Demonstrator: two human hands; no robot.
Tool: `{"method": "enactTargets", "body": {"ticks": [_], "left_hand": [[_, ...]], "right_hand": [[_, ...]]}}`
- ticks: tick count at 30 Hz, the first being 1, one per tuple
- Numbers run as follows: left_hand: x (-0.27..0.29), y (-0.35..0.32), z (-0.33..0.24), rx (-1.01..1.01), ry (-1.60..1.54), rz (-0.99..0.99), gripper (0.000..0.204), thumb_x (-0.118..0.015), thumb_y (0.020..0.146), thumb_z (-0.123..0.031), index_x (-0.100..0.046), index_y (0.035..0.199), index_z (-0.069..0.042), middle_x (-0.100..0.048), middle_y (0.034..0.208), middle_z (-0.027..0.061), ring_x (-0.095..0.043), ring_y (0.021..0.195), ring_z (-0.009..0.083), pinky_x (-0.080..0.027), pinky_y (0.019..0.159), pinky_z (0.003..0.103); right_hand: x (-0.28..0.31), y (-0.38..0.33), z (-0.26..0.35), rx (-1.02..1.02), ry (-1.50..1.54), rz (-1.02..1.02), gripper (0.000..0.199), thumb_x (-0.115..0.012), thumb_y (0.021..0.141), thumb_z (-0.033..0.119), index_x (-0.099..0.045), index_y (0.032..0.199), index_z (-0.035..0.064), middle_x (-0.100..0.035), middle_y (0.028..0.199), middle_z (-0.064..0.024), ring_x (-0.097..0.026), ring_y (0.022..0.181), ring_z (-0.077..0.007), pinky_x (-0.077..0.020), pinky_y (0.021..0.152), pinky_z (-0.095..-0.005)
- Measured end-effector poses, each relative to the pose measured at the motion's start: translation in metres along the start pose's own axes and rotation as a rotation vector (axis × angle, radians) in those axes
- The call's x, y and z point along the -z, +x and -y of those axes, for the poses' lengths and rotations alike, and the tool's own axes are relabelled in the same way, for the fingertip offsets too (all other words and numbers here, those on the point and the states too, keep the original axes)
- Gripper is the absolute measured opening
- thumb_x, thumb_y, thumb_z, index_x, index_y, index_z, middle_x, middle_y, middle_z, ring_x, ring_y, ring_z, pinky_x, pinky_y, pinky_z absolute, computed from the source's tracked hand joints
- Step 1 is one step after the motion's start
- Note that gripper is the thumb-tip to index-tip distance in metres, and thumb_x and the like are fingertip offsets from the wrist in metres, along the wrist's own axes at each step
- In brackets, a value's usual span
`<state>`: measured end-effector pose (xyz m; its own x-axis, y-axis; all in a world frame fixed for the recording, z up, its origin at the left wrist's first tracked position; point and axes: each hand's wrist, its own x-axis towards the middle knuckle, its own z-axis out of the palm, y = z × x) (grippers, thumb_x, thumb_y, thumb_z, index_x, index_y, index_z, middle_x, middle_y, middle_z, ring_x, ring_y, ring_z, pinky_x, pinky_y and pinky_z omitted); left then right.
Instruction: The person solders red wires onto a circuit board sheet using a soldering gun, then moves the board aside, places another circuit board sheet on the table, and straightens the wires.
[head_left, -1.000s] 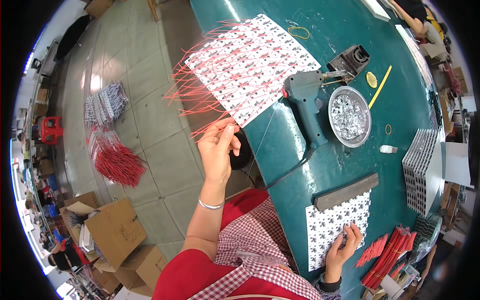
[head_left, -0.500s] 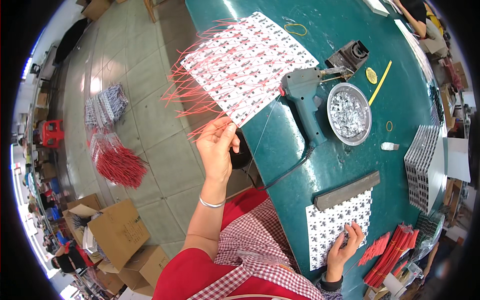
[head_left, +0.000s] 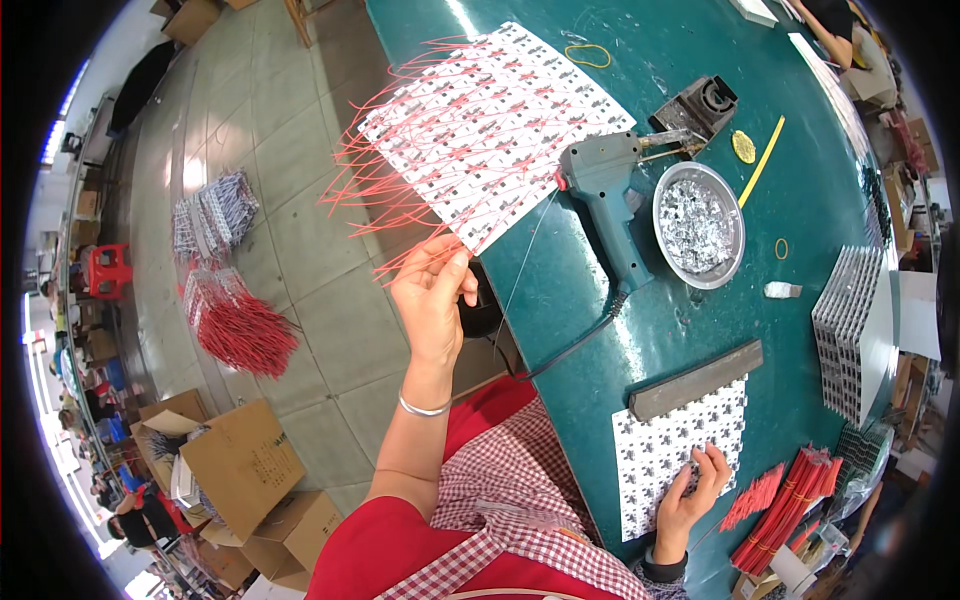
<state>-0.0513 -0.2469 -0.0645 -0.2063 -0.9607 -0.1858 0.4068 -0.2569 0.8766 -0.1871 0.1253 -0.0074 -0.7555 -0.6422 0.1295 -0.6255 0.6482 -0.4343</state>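
My left hand [head_left: 432,290] pinches the near corner of a white circuit-board panel [head_left: 490,215], thumb against fingers. Rows of small black parts and long thin red wires cover this panel, which lies on the table's left edge; the wires hang out past it to the left. My right hand [head_left: 690,497] rests, fingers apart and slightly bent, on a second white panel [head_left: 632,470] with black parts and no wires on it. A dark grey bar [head_left: 697,381] lies across that panel's far edge. Beyond the left hand, a grey-green soldering gun [head_left: 607,205] leans its tip on a black stand [head_left: 697,108].
A metal bowl [head_left: 657,240] of silvery scraps stands beside the gun. Stacked panels [head_left: 850,335] and red wire bundles [head_left: 785,515] sit at the right. Wired bundles [head_left: 240,330] and cardboard boxes [head_left: 240,465] are on the floor. Another person's arm [head_left: 825,35] shows at far right.
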Motion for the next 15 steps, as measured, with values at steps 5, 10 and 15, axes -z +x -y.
{"method": "enactTargets", "body": {"ticks": [5, 10, 15], "left_hand": [[0.002, 0.003, 0.006, -0.019, -0.028, 0.004, 0.018, -0.070, 0.094, -0.007, -0.066, 0.108, 0.004, -0.066, 0.078, 0.0072, -0.056, 0.055, 0.0096, -0.043, 0.044, 0.022], [0.023, 0.043, 0.021, -0.089, 0.084, -0.140, 0.010, -0.069, 0.095, -0.007, -0.066, 0.101, 0.000, -0.063, 0.071, 0.0026, -0.051, 0.050, 0.0056, -0.035, 0.040, 0.019], [0.038, 0.067, -0.002, -0.102, 0.218, -0.102, 0.015, -0.067, 0.097, -0.010, -0.064, 0.108, 0.001, -0.064, 0.085, 0.0025, -0.051, 0.060, 0.0043, -0.035, 0.046, 0.017]], "right_hand": [[0.002, -0.004, 0.002, -0.003, -0.002, -0.015, 0.028, -0.055, 0.087, -0.008, -0.061, 0.114, -0.0020, -0.054, 0.125, -0.0216, -0.054, 0.115, -0.0361, -0.0440, 0.098, -0.0436], [-0.002, -0.004, 0.000, 0.036, 0.033, -0.059, 0.034, -0.061, 0.080, -0.009, -0.063, 0.112, 0.0015, -0.058, 0.121, -0.0204, -0.056, 0.109, -0.0360, -0.0463, 0.092, -0.0435], [0.001, 0.011, 0.004, 0.062, 0.084, -0.063, 0.032, -0.066, 0.078, -0.008, -0.065, 0.108, 0.0027, -0.061, 0.118, -0.0176, -0.058, 0.102, -0.0354, -0.0481, 0.086, -0.0415]]}}
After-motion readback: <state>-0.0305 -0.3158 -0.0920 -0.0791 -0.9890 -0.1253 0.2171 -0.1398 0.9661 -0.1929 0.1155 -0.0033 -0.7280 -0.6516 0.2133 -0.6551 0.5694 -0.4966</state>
